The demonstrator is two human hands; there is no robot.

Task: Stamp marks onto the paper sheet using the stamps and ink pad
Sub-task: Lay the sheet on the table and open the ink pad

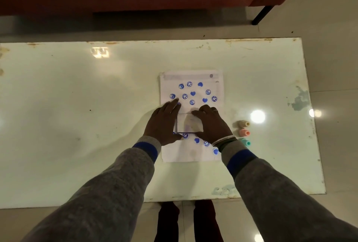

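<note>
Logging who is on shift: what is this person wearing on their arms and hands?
Both arms are in grey knit sleeves with a blue band near each cuff. The left hand is bare, with no jewellery visible. The right hand has a ring on one finger, and a silver bangle sits at that wrist.

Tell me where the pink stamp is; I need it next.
In the head view, the small pink stamp lies on the white table right of the paper sheet, between beige and teal stamps.
</note>
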